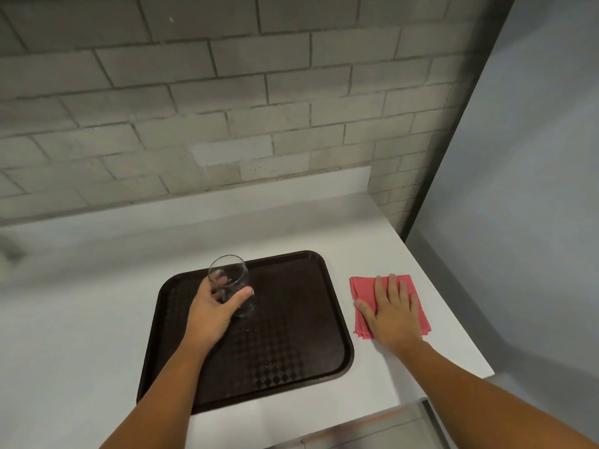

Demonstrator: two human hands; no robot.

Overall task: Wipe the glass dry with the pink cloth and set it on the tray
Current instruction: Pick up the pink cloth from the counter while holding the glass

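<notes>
From my feed: left hand [212, 307] is wrapped around the glass [231, 285], thumb across the front, fingers behind and showing through the clear wall. Glass is tilted a bit, mouth up and leaning away from the wrist. I can't tell whether its base touches the tray [291, 335] or sits just above it. The tray is dark brown with a diamond pattern, lying directly under that hand and forearm.

Right hand [393, 314] is flat, fingers spread a little, palm down on the pink cloth [363, 288]. The cloth is folded, lying on the white counter [81, 319], corners sticking out past the fingertips and off the thumb side. It's just beside the tray's edge, not touching it.

Nothing sits between the two hands except the tray rim. Beyond both hands there's a grey brick wall [227, 92]; out past the right hand, the counter edge and a grey panel [518, 189].
</notes>
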